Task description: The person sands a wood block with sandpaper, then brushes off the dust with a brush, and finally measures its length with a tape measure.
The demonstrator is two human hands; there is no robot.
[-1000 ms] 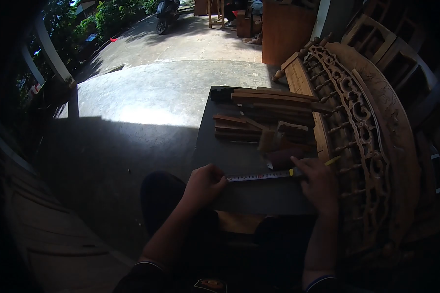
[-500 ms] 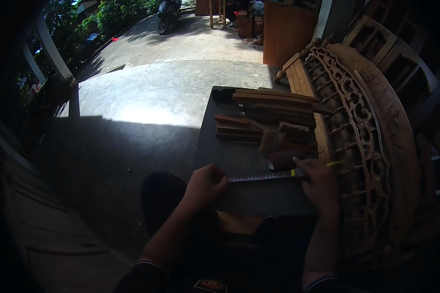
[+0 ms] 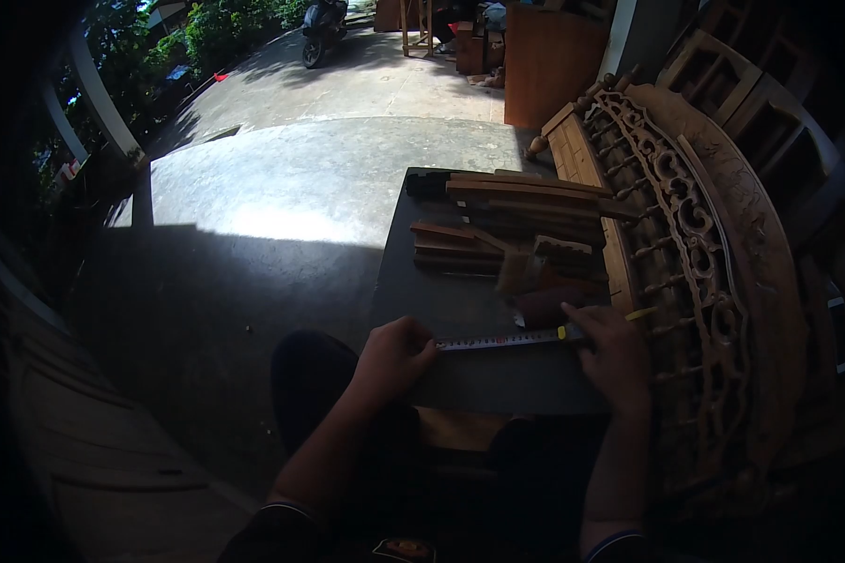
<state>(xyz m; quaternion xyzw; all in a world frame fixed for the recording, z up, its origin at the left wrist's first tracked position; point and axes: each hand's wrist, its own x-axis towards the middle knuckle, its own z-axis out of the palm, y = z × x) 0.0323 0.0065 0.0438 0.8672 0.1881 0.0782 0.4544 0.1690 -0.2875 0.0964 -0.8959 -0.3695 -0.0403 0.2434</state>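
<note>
A tape measure [image 3: 498, 342] is drawn out over the dark tabletop [image 3: 516, 380], its pale blade roughly level from left to right. My left hand [image 3: 392, 357] pinches the blade's left end. Closed around the yellow-edged case is my right hand [image 3: 618, 352], its index finger stretched forward. A thin yellow stick [image 3: 641, 314] pokes out beyond the right hand; how it is held is hidden. Just behind the blade lies a dark reddish-brown roll [image 3: 546, 307], close to my right fingers. A flat tan piece, perhaps a brush [image 3: 514, 272], sits behind the roll.
Dark wood strips [image 3: 526, 192] and shorter wood pieces [image 3: 455, 253] are stacked at the table's far side. A carved wooden panel with spindles [image 3: 690, 216] stands along the right. A phone-like white-edged object [image 3: 840, 335] is at far right. A motorbike [image 3: 322, 33] is parked beyond the concrete floor [image 3: 282, 178].
Both hands and the stretched tape hold nearly the same position. The view has shifted very slightly.
</note>
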